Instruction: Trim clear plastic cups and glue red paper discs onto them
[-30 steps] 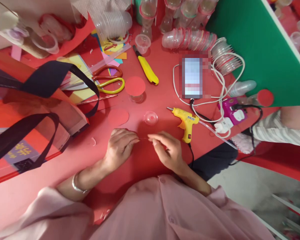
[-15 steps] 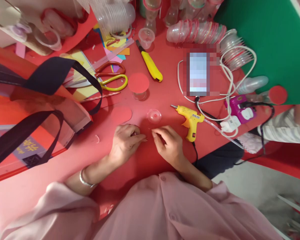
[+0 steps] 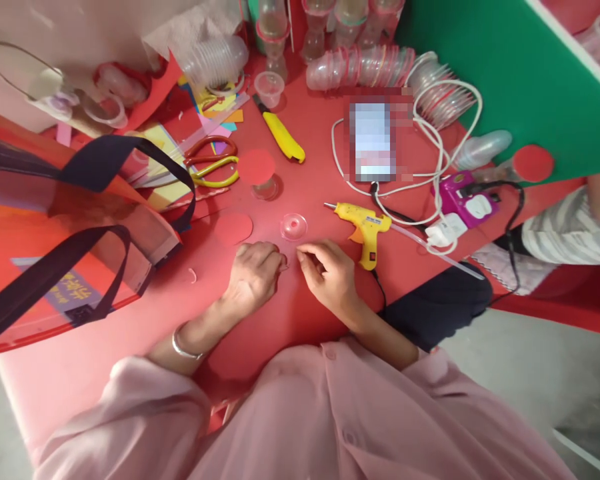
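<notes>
My left hand (image 3: pixel 254 277) rests on the red table (image 3: pixel 305 313) with its fingers curled in a pinch. My right hand (image 3: pixel 327 275) sits close beside it, fingers also pinched together. Whatever they grip is too thin to make out. Just beyond the fingertips lies a small clear plastic lid (image 3: pixel 293 227). A red paper circle (image 3: pixel 233 228) lies to its left, and a clear cup capped with a red disc (image 3: pixel 258 172) stands farther back. A yellow glue gun (image 3: pixel 364 224) lies right of my right hand.
Red and yellow scissors (image 3: pixel 211 163), a yellow utility knife (image 3: pixel 281 133), a phone (image 3: pixel 372 141) with white cable, a purple power strip (image 3: pixel 461 205), stacked clear cups (image 3: pixel 360 67) and a red bag with black handles (image 3: pixel 75 220) crowd the table. Another person's striped sleeve (image 3: pixel 565 237) is at right.
My hands have drawn closer together and shifted slightly toward the clear lid; a second ago they were apart with a thin thread stretched between them.
</notes>
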Available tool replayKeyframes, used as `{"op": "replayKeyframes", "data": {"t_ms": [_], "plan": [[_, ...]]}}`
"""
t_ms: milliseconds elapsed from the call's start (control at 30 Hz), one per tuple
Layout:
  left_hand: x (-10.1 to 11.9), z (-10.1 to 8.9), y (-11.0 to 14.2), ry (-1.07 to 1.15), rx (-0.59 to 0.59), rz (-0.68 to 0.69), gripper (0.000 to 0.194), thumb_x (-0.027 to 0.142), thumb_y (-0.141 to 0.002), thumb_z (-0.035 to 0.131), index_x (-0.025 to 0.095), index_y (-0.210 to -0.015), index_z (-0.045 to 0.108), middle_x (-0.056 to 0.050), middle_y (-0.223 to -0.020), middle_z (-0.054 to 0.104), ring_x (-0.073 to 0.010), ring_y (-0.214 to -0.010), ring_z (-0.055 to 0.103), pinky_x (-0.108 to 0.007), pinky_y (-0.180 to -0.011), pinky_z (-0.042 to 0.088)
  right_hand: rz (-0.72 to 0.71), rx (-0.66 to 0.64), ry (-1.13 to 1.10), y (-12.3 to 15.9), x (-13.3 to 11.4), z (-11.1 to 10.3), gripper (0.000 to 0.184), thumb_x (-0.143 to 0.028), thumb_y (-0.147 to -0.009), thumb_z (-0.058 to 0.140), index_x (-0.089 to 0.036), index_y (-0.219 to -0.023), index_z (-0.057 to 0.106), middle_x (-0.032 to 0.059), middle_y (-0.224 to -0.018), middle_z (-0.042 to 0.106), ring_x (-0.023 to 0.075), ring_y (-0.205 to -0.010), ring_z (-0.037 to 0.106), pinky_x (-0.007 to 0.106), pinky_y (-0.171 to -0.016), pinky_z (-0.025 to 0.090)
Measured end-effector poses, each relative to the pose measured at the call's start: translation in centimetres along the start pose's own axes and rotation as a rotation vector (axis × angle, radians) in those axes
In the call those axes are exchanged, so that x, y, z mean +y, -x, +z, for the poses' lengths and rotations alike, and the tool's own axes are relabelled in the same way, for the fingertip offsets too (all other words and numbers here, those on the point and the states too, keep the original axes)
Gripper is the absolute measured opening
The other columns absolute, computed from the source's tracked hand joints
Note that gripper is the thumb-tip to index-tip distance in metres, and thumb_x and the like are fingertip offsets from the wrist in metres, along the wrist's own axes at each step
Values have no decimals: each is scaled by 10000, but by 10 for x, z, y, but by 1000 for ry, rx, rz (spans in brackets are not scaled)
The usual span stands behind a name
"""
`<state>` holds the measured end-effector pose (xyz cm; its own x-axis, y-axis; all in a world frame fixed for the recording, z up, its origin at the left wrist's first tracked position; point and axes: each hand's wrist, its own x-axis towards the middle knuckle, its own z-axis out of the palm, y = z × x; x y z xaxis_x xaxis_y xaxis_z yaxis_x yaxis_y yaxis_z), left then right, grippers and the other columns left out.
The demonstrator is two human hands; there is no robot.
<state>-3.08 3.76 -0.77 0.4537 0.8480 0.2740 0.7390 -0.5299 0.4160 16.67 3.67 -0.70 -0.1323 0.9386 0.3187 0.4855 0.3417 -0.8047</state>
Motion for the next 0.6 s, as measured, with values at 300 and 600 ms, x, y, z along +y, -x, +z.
{"op": "replayKeyframes", "data": {"t_ms": [300,600], "plan": [[-8,-4,0,238,43,-134,161,256,-1016,608,195,-914,716,-60,-917,723,-206,-893,660,-380,-857,435,27,21,-52,1,5,1,119,-209,-1003,582,-203,-984,699,36,-846,676,140,-713,628,256,-626,522],[-4,-1,0,113,50,-15,146,252,-982,667,241,-905,791,-41,-877,749,-194,-830,663,-381,-781,400,1,6,-6,0,7,4,113,-204,-994,587,-216,-992,700,41,-857,703,154,-730,640,282,-678,551]]}}
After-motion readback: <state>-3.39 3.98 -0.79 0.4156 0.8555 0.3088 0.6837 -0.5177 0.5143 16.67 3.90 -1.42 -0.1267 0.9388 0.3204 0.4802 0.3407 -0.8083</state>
